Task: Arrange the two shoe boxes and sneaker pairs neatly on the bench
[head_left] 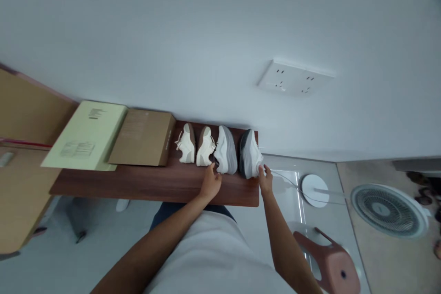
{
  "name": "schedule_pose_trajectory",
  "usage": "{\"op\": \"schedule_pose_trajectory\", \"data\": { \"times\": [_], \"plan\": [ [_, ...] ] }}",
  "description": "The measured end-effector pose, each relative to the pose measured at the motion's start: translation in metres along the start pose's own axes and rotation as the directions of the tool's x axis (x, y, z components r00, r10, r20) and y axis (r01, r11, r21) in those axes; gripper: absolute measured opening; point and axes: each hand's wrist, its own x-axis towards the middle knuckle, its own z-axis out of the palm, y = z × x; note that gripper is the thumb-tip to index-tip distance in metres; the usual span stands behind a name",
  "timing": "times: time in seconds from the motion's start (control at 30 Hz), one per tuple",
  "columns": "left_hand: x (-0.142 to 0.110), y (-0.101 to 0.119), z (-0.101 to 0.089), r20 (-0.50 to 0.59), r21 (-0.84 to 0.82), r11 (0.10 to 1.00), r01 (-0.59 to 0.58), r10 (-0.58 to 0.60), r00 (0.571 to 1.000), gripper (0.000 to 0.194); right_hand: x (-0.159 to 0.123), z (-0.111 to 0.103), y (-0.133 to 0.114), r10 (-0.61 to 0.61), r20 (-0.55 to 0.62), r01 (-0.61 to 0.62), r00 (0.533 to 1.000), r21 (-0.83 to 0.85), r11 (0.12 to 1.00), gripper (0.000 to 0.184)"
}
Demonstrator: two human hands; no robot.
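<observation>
Two pairs of shoes stand side by side on a dark brown wooden shelf board. My left hand is at the heel end of a white and grey sneaker, thumb and fingers apart. At the far right, my right hand reaches the outer heel side of a white sneaker with a dark sole, its fingers also apart. Neither hand is wrapped round a shoe. Left of these stand a cream shoe with laces and a second cream shoe, both tilted on their sides.
A pale green box and a brown cardboard box lie on the board's left part. The wall behind carries a white socket plate. On the right floor are a round fan and a pink stool.
</observation>
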Motion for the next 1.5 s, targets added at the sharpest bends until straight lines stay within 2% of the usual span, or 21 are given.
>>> {"op": "schedule_pose_trajectory", "data": {
  "times": [0.1, 0.17, 0.23, 0.3, 0.33, 0.4, 0.5, 0.6, 0.7, 0.8, 0.9, 0.97, 1.03, 1.07, 1.1, 1.13, 1.2, 1.27, 1.33, 1.43, 1.5],
  "plan": [
    [0.024, 0.004, -0.039, -0.201, 0.219, 0.974, -0.062, 0.108, 0.974, 0.058, -0.01, 0.003, -0.02, -0.239, -0.106, 0.212, 0.965, -0.218, 0.953, 0.068],
    [0.054, 0.006, -0.066, -0.304, 0.333, 0.942, 0.046, 0.061, 0.951, 0.07, -0.024, 0.016, -0.041, -0.445, -0.066, 0.403, 0.893, -0.322, 0.857, 0.066],
    [0.084, 0.005, -0.084, -0.277, 0.379, 0.909, 0.171, -0.065, 0.959, 0.087, -0.04, 0.04, -0.062, -0.595, 0.199, 0.623, 0.779, -0.36, 0.695, 0.056],
    [0.105, 0.0, -0.093, -0.208, 0.366, 0.896, 0.251, -0.184, 0.961, 0.1, -0.056, 0.069, -0.08, -0.578, 0.482, 0.751, 0.659, -0.384, 0.537, 0.055],
    [0.11, -0.003, -0.094, -0.164, 0.358, 0.898, 0.256, -0.209, 0.964, 0.104, -0.063, 0.083, -0.085, -0.517, 0.538, 0.745, 0.665, -0.432, 0.509, 0.063],
    [0.112, -0.01, -0.092, -0.09, 0.351, 0.914, 0.205, -0.185, 0.979, 0.108, -0.073, 0.104, -0.09, -0.387, 0.558, 0.675, 0.734, -0.536, 0.507, 0.077],
    [0.105, -0.017, -0.087, -0.045, 0.375, 0.918, 0.125, -0.117, 0.992, 0.107, -0.083, 0.118, -0.088, -0.28, 0.481, 0.55, 0.831, -0.633, 0.544, 0.078],
    [0.103, -0.016, -0.085, -0.015, 0.393, 0.912, 0.12, -0.124, 0.992, 0.106, -0.091, 0.118, -0.084, -0.263, 0.423, 0.492, 0.867, -0.641, 0.589, 0.073],
    [0.106, -0.008, -0.088, 0.08, 0.407, 0.908, 0.1, -0.144, 0.986, 0.109, -0.094, 0.116, -0.088, -0.251, 0.403, 0.466, 0.88, -0.637, 0.614, 0.074],
    [0.096, 0.001, -0.091, 0.051, 0.372, 0.908, 0.19, -0.224, 0.973, 0.114, -0.097, 0.107, -0.094, -0.304, 0.397, 0.499, 0.866, -0.643, 0.581, 0.073],
    [0.058, -0.004, -0.1, -0.095, 0.276, 0.919, 0.28, -0.264, 0.96, 0.107, -0.107, 0.092, -0.092, -0.453, 0.431, 0.624, 0.78, -0.578, 0.526, 0.065],
    [0.021, -0.018, -0.117, -0.098, 0.213, 0.951, 0.222, -0.206, 0.974, 0.094, -0.121, 0.084, -0.083, -0.51, 0.478, 0.699, 0.715, -0.508, 0.504, 0.06],
    [-0.016, -0.038, -0.147, 0.075, 0.079, 0.974, 0.213, -0.218, 0.973, 0.072, -0.14, 0.083, -0.073, -0.524, 0.541, 0.753, 0.657, -0.448, 0.482, 0.056],
    [-0.032, -0.049, -0.166, 0.209, 0.01, 0.971, 0.239, -0.236, 0.949, 0.059, -0.152, 0.086, -0.07, -0.52, 0.578, 0.776, 0.628, -0.421, 0.469, 0.055],
    [-0.045, -0.059, -0.189, 0.285, -0.042, 0.962, 0.27, -0.247, 0.926, 0.047, -0.165, 0.093, -0.07, -0.515, 0.614, 0.798, 0.598, -0.395, 0.456, 0.054],
    [-0.054, -0.068, -0.214, 0.272, -0.095, 0.951, 0.293, -0.259, 0.927, 0.039, -0.18, 0.104, -0.073, -0.511, 0.646, 0.818, 0.568, -0.369, 0.441, 0.055],
    [-0.059, -0.084, -0.271, 0.092, -0.148, 0.942, 0.302, -0.291, 0.952, 0.033, -0.212, 0.137, -0.091, -0.513, 0.682, 0.846, 0.52, -0.332, 0.416, 0.057],
    [-0.048, -0.095, -0.33, -0.149, -0.086, 0.959, 0.272, -0.282, 0.948, 0.036, -0.243, 0.183, -0.122, -0.53, 0.681, 0.857, 0.506, -0.326, 0.399, 0.062],
    [-0.025, -0.101, -0.386, -0.288, 0.059, 0.971, 0.231, -0.205, 0.935, 0.042, -0.268, 0.236, -0.158, -0.544, 0.667, 0.858, 0.509, -0.344, 0.381, 0.067],
    [0.015, -0.104, -0.455, -0.309, 0.245, 0.959, 0.142, -0.061, 0.949, 0.049, -0.288, 0.31, -0.199, -0.529, 0.673, 0.856, 0.516, -0.389, 0.34, 0.075],
    [0.036, -0.105, -0.49, -0.262, 0.303, 0.95, 0.079, 0.003, 0.965, 0.053, -0.292, 0.343, -0.207, -0.48, 0.681, 0.833, 0.553, -0.448, 0.325, 0.077]
  ]
}}
